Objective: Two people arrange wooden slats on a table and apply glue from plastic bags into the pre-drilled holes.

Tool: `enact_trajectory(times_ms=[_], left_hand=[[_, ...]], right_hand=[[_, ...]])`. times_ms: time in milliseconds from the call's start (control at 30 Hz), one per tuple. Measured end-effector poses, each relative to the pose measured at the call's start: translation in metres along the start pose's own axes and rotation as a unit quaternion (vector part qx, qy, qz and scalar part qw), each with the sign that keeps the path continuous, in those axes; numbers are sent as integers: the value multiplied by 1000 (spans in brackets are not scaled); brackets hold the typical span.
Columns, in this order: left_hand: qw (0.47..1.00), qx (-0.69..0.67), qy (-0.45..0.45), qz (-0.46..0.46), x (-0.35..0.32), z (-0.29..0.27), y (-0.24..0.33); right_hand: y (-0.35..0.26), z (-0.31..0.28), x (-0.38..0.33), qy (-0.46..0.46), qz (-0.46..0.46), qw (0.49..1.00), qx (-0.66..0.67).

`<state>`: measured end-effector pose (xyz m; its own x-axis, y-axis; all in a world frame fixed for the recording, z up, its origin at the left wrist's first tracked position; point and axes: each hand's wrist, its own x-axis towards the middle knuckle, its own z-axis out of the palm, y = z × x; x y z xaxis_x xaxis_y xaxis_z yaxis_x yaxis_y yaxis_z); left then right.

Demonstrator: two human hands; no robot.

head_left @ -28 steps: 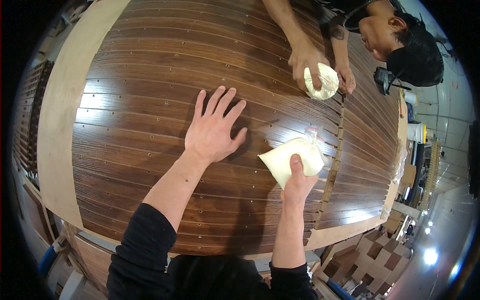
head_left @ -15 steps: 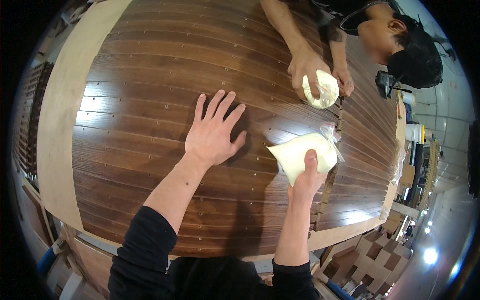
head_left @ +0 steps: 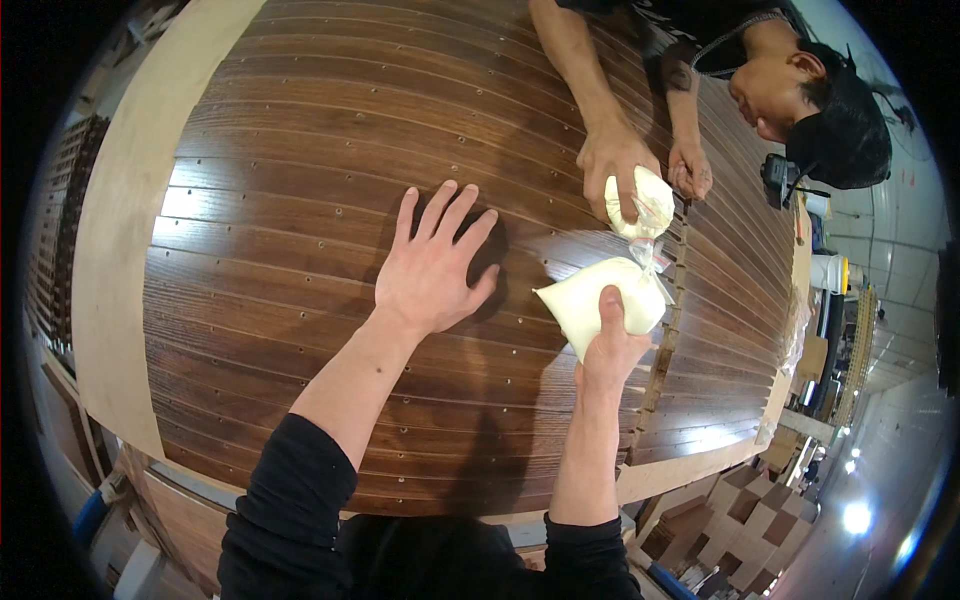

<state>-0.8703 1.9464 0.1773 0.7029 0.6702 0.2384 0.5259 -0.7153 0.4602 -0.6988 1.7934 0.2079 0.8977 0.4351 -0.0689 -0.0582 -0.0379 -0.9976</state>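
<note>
My left hand (head_left: 432,262) rests with fingers spread on a panel of dark brown wooden strips (head_left: 300,270), which is dotted with small holes. Nothing is in it. To its right, my right hand (head_left: 612,345) grips a clear plastic bag of pale yellow filler (head_left: 590,300), thumb on top. The bag is tied off at its upper right, and a pointed corner faces left toward the strips. Just beyond, a co-worker's hand (head_left: 612,165) holds a similar pale yellow bag (head_left: 645,200). That person's other hand (head_left: 690,168) is low over the panel beside a dark seam.
A light wood border (head_left: 110,300) edges the table at left. The co-worker (head_left: 800,95), in a black cap, leans in from the far right. Buckets (head_left: 828,272) and shelving stand beyond the right edge. Stacked wood blocks (head_left: 745,525) lie below at the near right.
My right hand has shifted slightly left with its bag. My left hand moved a little to the right. The co-worker's head and other hand moved slightly right.
</note>
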Motion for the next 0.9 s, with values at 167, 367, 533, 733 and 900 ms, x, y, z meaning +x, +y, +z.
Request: enact_trajectory(times_ms=[167,367,533,733,900], left_hand=[[1000,2,-2,-4,0,0,-1],[1000,-4,4,2,-1,2,-1],[1000,2,13,5,-2,2,-4],[1000,-4,10,6,-1,1,-2],[1000,7,5,5,-1,-1,-3]], right_hand=[[2,4,-2,-1,7,999,-36],[-12,3,-3,24,6,999,-23],[-17,16,10,17,-17,999,41],[-6,15,21,13,-11,999,31],[-1,18,23,18,-28,999,12]])
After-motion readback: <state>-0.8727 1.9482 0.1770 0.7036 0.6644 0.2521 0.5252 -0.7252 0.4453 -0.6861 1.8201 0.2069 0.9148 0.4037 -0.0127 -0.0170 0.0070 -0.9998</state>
